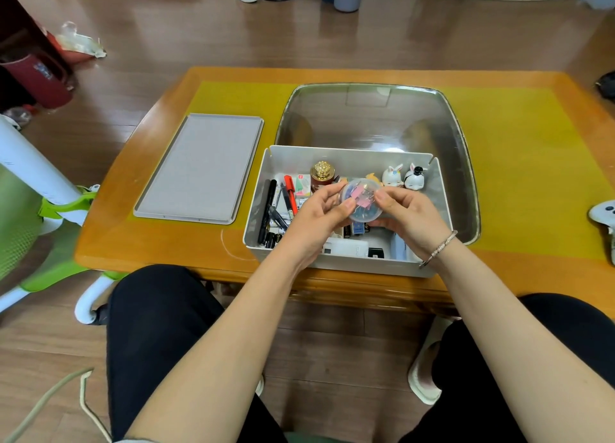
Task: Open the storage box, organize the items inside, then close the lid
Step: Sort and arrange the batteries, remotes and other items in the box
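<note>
The white storage box (pixel 346 156) stands open at the table's near edge. Its grey lid (pixel 199 168) lies flat on the table to the left. Above the box, my left hand (pixel 316 214) and my right hand (pixel 407 214) both hold a small clear round container of coloured binder clips (pixel 361 198), thumbs on its top. Inside the box, pens and markers (pixel 276 206) lie along the left side. A gold-capped bottle (pixel 322 173) and two white rabbit figurines (pixel 404 176) stand along the far wall. A white flat item (pixel 346 247) lies near the front wall.
The box sits on the near part of a large shiny metal tray (pixel 376 116) on the orange wooden table (pixel 153 239) with a yellow mat. A white game controller (pixel 605 214) lies at the right edge. A green and white chair (pixel 40 209) stands left of the table.
</note>
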The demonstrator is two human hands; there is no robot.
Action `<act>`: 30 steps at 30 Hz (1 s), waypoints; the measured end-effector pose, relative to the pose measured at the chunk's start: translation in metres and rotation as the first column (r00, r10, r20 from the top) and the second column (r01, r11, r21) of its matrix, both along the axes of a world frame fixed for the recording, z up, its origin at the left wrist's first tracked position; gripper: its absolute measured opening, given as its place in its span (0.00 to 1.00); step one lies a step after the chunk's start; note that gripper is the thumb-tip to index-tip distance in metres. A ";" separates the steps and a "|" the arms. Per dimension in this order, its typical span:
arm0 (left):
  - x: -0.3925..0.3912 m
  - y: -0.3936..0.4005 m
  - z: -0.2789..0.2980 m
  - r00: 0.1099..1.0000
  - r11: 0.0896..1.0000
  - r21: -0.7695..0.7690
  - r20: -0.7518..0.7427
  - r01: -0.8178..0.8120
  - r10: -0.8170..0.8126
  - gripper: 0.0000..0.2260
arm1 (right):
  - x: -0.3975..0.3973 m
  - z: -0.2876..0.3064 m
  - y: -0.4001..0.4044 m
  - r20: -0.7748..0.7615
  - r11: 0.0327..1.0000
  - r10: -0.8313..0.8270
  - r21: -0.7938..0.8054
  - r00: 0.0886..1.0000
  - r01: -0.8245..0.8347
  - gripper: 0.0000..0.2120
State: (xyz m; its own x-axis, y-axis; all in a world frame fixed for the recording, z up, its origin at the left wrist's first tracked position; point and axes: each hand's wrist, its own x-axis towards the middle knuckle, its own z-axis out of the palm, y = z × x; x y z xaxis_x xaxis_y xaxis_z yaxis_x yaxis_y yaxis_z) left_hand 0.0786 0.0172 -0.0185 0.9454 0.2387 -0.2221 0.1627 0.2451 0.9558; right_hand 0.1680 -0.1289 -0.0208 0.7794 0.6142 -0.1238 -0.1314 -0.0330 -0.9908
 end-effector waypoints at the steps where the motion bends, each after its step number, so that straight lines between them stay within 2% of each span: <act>1: 0.000 0.000 0.000 1.000 1.000 -0.004 0.001 0.001 -0.001 0.21 | 0.000 0.000 -0.001 0.000 1.000 0.004 0.016 1.000 -0.004 0.11; 5: -0.002 0.002 0.001 1.000 0.999 -0.030 0.023 -0.011 0.012 0.22 | 0.001 0.001 -0.001 -0.039 0.998 -0.006 0.069 0.999 0.009 0.12; 9: -0.003 0.007 0.005 0.999 1.000 0.008 0.049 0.016 -0.016 0.21 | 0.001 0.002 -0.002 -0.118 0.993 0.008 0.120 0.993 0.006 0.15; 14: 0.004 0.005 0.007 1.000 0.999 0.027 0.008 0.018 -0.018 0.23 | 0.001 0.002 0.001 -0.156 0.988 -0.005 0.153 0.988 0.029 0.19; 22: 0.004 0.003 0.006 1.000 1.000 -0.007 0.012 0.004 -0.004 0.13 | 0.004 0.005 -0.004 -0.224 0.977 0.028 0.211 0.974 0.020 0.21; 28: 0.001 0.003 0.005 0.999 0.994 0.112 0.039 0.007 -0.012 0.12 | 0.001 0.007 -0.003 -0.108 0.991 -0.015 0.134 0.994 0.029 0.15; 30: 0.001 0.003 0.005 0.999 0.983 0.181 0.036 -0.020 0.014 0.12 | -0.001 0.006 -0.002 0.022 0.998 -0.052 0.044 0.998 0.051 0.15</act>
State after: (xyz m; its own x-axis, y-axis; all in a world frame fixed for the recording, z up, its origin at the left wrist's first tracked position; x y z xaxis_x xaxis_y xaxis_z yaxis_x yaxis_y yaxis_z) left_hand 0.0799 0.0201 -0.0134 0.9472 0.2879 -0.1413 0.1264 0.0698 0.9895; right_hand 0.1668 -0.1306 -0.0148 0.8124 0.5778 -0.0792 -0.1086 0.0164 -0.9940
